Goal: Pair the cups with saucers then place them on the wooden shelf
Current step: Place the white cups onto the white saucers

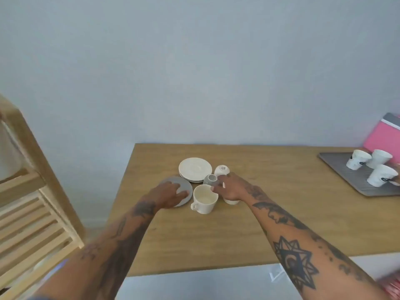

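Note:
On the wooden table (216,234) lies a grey saucer (184,185), and my left hand (166,194) rests flat on its near edge with fingers spread. Behind it is a stack of white saucers (195,169). An upright cream cup (204,199) stands in front, handle to the left. My right hand (229,187) reaches over an upside-down grey cup (210,180), fingertips touching it. Behind that is an upside-down white cup (221,170). Another white cup (231,201) is mostly hidden under my right palm. The wooden shelf (32,208) stands at the left.
A grey tray (359,182) with three white cups (358,159) sits at the table's far right, beside a pink box (382,137). A white object rests on the shelf's upper level. The wall runs along the table's back edge.

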`<state>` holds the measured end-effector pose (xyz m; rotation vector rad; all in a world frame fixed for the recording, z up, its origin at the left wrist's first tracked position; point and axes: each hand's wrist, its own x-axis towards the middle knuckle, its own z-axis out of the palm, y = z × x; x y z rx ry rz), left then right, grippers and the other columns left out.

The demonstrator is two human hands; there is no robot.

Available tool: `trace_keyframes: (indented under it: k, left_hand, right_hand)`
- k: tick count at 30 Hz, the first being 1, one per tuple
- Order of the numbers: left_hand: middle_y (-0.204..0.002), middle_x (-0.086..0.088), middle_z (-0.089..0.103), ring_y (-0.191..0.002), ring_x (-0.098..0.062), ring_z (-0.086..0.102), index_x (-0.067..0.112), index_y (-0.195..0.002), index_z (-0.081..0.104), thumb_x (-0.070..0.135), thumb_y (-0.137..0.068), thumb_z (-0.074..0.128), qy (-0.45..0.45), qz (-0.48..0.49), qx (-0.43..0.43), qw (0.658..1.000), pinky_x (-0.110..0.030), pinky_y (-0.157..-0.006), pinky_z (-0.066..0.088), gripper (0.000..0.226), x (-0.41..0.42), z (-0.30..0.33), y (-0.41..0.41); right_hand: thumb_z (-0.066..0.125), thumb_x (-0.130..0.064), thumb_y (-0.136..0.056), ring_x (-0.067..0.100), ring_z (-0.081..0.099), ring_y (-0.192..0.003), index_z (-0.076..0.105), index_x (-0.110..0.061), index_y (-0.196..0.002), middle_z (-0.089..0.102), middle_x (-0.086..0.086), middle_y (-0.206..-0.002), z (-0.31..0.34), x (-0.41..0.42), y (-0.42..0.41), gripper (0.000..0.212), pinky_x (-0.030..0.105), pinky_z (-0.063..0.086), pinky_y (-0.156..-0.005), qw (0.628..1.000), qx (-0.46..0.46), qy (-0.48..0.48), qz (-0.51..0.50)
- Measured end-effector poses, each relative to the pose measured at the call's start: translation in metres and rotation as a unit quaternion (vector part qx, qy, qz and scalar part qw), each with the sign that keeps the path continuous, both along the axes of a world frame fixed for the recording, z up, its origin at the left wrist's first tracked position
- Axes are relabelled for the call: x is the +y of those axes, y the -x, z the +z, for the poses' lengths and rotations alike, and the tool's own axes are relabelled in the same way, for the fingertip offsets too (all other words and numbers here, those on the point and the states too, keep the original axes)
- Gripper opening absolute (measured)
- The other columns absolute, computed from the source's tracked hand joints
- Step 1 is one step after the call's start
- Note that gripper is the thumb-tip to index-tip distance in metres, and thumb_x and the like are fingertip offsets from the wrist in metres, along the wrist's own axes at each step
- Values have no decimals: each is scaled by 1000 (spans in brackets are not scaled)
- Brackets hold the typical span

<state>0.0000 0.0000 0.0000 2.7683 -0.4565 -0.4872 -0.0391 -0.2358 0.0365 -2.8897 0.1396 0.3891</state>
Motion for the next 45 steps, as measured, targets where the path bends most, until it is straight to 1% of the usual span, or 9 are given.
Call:
trace_keyframes:
  k: [9,11,14,16,20,24,31,41,45]
  left_hand:
    - [-151,-11,47,-135,-28,47,15,-146,49,51,-98,50,6,63,12,998,-41,-110,40,61,-20,-37,-29]
    - [-135,-7,62,-119,-22,59,17,-131,64,51,-94,56,45,69,58,995,-35,-99,47,50,-24,-32,-37]
    - [-93,-5,74,-69,-17,66,19,-94,72,46,-90,62,131,94,197,967,-24,-63,50,30,-19,-31,-32]
    - [-82,-5,73,-55,-15,62,19,-87,72,43,-87,68,125,100,242,957,-22,-57,50,24,-13,-35,-23]
    - [-80,-7,73,-55,-17,64,13,-90,72,35,-86,72,172,133,276,936,-22,-58,49,23,-15,-42,-12]
    - [-92,-14,78,-62,-23,68,10,-92,70,27,-85,72,218,153,306,914,-23,-63,51,18,-22,-46,-9]
    - [-98,-18,78,-68,-28,72,14,-96,55,31,-74,82,344,224,312,857,-27,-62,52,38,-32,-56,5]
    - [-99,-19,74,-84,-27,71,6,-96,66,24,-90,73,460,258,298,796,-27,-67,47,21,-43,-63,16]
    - [-109,-23,74,-93,-29,73,8,-97,70,25,-91,71,457,247,290,804,-30,-73,48,18,-22,-50,3]
  right_hand:
    - [67,-65,-77,27,39,-132,45,-27,-142,44,4,-145,-31,-17,-35,78,43,35,-103,985,-12,63,159]
    - [70,-65,-74,26,40,-129,48,-28,-140,45,3,-141,-35,-20,-43,80,41,37,-99,982,0,59,181]
    - [73,-64,-71,25,40,-130,48,-28,-141,46,4,-140,-40,-27,-51,83,42,40,-101,977,14,60,205]
    - [74,-64,-70,25,40,-130,49,-28,-140,47,4,-139,-43,-31,-56,83,43,40,-103,973,19,61,220]
    - [79,-63,-65,24,48,-124,54,-27,-133,54,2,-132,-39,-35,-71,81,40,43,-96,974,51,8,221]
    - [73,-64,-73,21,51,-127,50,-25,-143,57,0,-134,-24,-52,-97,83,39,45,-103,987,32,-61,146]
    - [57,-62,-88,30,38,-136,51,-23,-141,44,11,-146,-13,-62,-155,66,43,39,-107,993,-26,13,115]
    - [54,-62,-90,31,35,-139,38,-31,-151,37,10,-152,-52,-42,-202,70,46,31,-110,984,39,77,158]
    - [54,-63,-88,30,37,-138,40,-29,-149,38,10,-152,-69,-40,-203,71,47,31,-109,981,68,88,162]
